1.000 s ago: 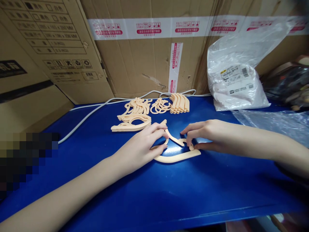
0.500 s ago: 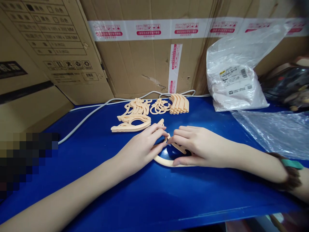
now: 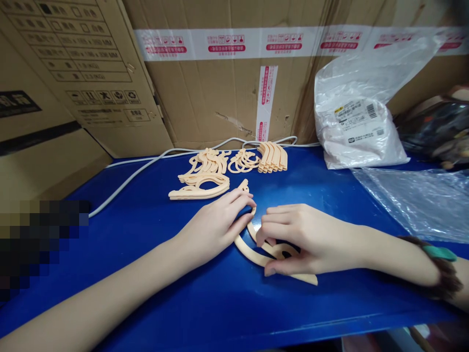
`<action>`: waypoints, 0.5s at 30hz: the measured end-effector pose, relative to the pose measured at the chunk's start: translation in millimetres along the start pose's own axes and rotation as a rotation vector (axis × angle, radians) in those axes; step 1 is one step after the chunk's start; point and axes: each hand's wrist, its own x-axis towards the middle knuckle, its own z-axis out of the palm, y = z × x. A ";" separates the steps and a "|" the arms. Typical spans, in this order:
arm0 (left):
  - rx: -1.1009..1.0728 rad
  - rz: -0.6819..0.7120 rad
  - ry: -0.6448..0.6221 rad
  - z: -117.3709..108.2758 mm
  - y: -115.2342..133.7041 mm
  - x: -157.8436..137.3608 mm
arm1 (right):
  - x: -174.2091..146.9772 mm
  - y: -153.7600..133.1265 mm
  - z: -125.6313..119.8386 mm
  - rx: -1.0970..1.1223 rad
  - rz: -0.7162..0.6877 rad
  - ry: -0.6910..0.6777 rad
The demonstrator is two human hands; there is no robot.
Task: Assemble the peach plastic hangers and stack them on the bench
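A beige plastic folding clothes hanger (image 3: 252, 254) lies on the blue table in front of me, its curved arms spread. My left hand (image 3: 229, 215) pinches its upper end between thumb and fingertips; the end itself is partly hidden. My right hand (image 3: 293, 237) is closed around the arms on the right, thumb along the near edge and fingers curled over the far one. One tapered tip shows below the right palm. Just beyond my left hand lies a pair of stacked beige hangers (image 3: 200, 194), with another small beige piece (image 3: 244, 185) beside it.
Farther back are a pile of beige curved parts (image 3: 208, 161), several beige hooks (image 3: 242, 161) and a neat row of curved arms (image 3: 273, 156). A white cable (image 3: 134, 183) runs behind them. Cardboard boxes (image 3: 220, 98) wall the back and left. A white plastic bag (image 3: 361, 132) and clear film (image 3: 406, 200) occupy the right.
My right hand has moved slightly toward me, swinging the hanger's right side nearer, so a tapered tip now shows under the palm. The left hand has stayed nearly still.
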 end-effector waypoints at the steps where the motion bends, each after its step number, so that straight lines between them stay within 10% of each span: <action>1: -0.003 -0.004 0.000 0.0 0.4 0.2 | 0.0 -2.0 0.9 0.001 -0.012 -0.007; 15: -0.006 0.004 -0.002 0.6 1.0 0.6 | 0.4 -4.0 1.8 0.006 -0.023 0.025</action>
